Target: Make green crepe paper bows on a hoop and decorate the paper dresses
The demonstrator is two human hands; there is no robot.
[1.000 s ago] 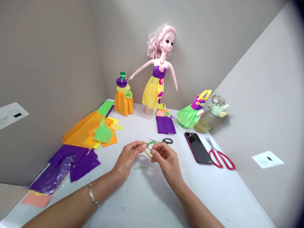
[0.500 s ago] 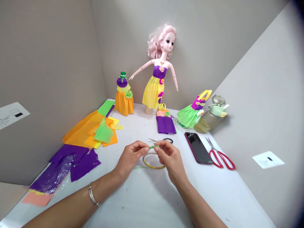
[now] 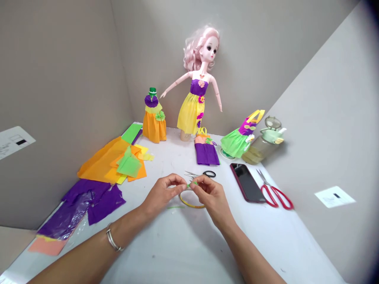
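Observation:
A small green paper strip (image 3: 192, 184) is pinched at one end by my left hand (image 3: 166, 193) and at the other by my right hand (image 3: 212, 197). The fingertips nearly meet and cover most of it. Just below the fingers shows a thin yellow ring (image 3: 192, 206), perhaps a narrow roll of tape; my right fingers overlap its edge, and whether they touch it I cannot tell. Beyond the hands lie small scissors with black handles (image 3: 209, 174). A thin green scrap (image 3: 177, 207) rests on the table beside my left hand.
Orange sheets (image 3: 100, 161), a green piece (image 3: 129, 163) and purple sheets (image 3: 105, 203) lie left. A dressed doll (image 3: 192, 110) and dressed bottle (image 3: 154, 122) stand behind, near a purple dress (image 3: 207, 153) and green-skirted dress (image 3: 237, 142). Right are a phone (image 3: 247, 183), red scissors (image 3: 276, 197) and jar (image 3: 260, 146).
My right hand has shifted slightly right and its fingers have closed on the green strip beside my left. The yellow ring shows more fully below the hands than a second ago.

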